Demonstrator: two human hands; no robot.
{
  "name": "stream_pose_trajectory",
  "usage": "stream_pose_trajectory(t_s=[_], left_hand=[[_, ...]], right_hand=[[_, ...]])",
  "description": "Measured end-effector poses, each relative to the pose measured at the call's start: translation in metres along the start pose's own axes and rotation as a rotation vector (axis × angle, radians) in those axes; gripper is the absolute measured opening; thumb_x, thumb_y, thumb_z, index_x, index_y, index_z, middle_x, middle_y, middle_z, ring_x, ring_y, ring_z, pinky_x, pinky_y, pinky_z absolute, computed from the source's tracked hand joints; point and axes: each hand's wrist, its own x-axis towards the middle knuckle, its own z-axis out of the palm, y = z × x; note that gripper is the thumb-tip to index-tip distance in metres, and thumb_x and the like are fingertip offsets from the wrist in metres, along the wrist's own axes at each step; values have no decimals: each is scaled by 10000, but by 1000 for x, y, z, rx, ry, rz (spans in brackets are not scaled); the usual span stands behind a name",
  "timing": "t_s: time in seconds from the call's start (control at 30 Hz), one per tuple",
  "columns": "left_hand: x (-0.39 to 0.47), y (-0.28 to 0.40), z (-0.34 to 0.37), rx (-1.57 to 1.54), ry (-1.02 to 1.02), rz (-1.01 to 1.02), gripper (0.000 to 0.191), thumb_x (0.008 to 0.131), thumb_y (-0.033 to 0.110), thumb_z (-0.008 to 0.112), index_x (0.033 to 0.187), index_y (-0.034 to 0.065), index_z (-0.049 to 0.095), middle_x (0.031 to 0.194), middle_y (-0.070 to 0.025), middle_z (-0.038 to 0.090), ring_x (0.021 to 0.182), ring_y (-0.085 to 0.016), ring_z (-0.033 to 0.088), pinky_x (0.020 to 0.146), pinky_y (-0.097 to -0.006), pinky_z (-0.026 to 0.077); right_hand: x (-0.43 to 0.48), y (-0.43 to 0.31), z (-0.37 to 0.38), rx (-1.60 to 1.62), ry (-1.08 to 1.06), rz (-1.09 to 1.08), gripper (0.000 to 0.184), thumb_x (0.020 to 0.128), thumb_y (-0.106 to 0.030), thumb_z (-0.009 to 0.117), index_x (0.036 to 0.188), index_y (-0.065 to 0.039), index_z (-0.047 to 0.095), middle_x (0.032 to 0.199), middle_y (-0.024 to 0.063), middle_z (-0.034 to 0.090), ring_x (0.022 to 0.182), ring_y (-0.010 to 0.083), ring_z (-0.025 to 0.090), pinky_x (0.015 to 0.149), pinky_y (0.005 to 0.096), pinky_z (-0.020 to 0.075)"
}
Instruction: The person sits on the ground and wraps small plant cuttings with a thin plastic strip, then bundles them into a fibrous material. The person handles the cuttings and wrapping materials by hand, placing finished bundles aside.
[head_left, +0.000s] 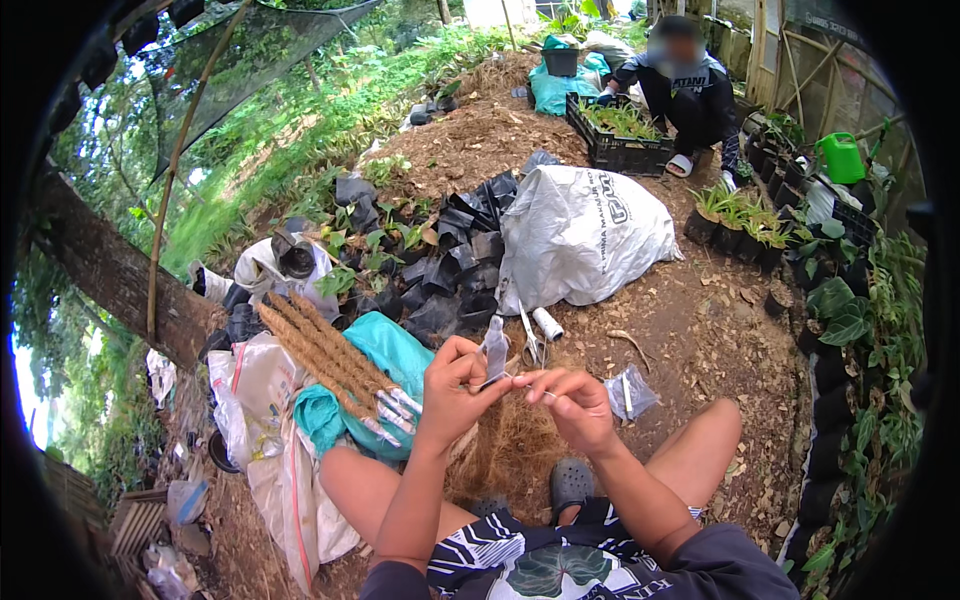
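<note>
My left hand (459, 386) holds a greyish wrapped piece (496, 349), possibly plastic over a stick, pointing upward. Close beside it, my right hand (574, 405) pinches a thin pale string or wire (541, 392) that runs to the left fingertips. Just beyond the hands lie metal scissors (529, 335) and a white roll (549, 324) on the soil. Loose brown fibre (499, 454) is heaped below my hands. Several fibre-covered poles (330, 352) with white-wrapped ends rest on a teal bag (382, 345) to the left. A small clear plastic bag (632, 393) lies right of my right hand.
A large white sack (585, 232) stands ahead beside black plastic plant pots (465, 262). Farther right, a person (686, 90) crouches by a black crate (622, 146) of plants. Potted plants (739, 217) and a green watering can (840, 157) line the right side. A tree trunk (120, 270) leans at left.
</note>
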Motion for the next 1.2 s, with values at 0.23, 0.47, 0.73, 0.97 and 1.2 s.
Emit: stream_pose_trajectory(t_s=[0.23,0.47,0.73,0.97,1.2], left_hand=[[0,-10,32,-253,81,-65,439,754,8,860,697,36,426,893,-37,459,772,-95,477,665,-226,406],[-4,-29,66,-629,148,-244,356,787,-47,779,777,82,447,1020,-17,469,854,-123,530,771,-250,455],[-12,-46,69,-1198,142,-186,78,939,101,614,993,45,612,1175,-69,494,1099,-144,500,1037,-335,367],[-18,-39,78,-793,314,-62,78,924,34,678,994,10,651,1163,-72,501,1072,-160,523,977,-328,414],[-33,-6,58,22,410,-4,120,914,83,761,951,-5,689,1074,-47,534,953,-131,544,838,-269,458]], right_hand=[[38,-26,-1,-901,-231,-195,251,856,74,695,1088,-18,721,994,114,699,917,263,671,820,364,526],[47,-32,-2,-1135,-250,-187,426,800,109,642,1203,-19,694,985,123,675,892,291,646,795,384,519],[49,-30,5,-1267,-145,-94,316,877,67,607,1189,14,601,988,177,653,888,367,634,761,432,518],[50,-21,17,-1186,80,38,177,946,-17,636,1099,12,551,937,188,654,857,378,643,750,446,515],[54,-23,23,-1359,-53,-148,84,898,-1,673,977,3,645,885,146,666,815,341,635,717,427,509]])
